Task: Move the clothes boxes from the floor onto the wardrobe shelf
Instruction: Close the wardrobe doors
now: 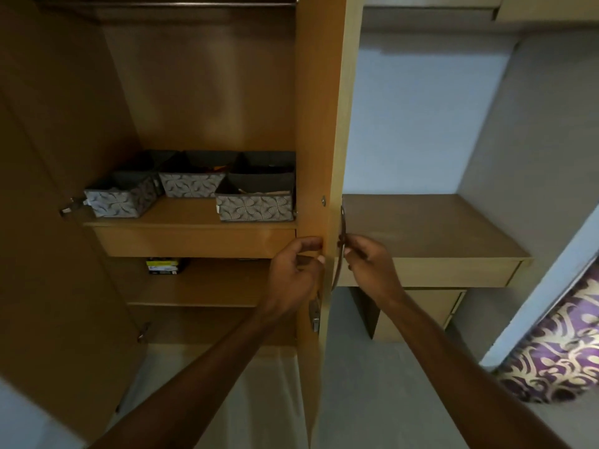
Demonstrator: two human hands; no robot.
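Observation:
Three grey patterned fabric clothes boxes stand on the wardrobe shelf (181, 218): one at the left (120, 199), one at the back middle (191, 183) and one at the right front (256, 205). My left hand (296, 270) curls around the edge of the right wardrobe door (319, 124), which stands edge-on toward me. On the outer side of that door, my right hand (369, 264) grips the dark curved door handle (342, 241).
The left wardrobe door (58, 222) is swung open at the left. A lower shelf holds a small yellow-and-black packet (165, 265). A wooden desk (431, 234) stands to the right, with a purple patterned curtain (557, 348) at the far right.

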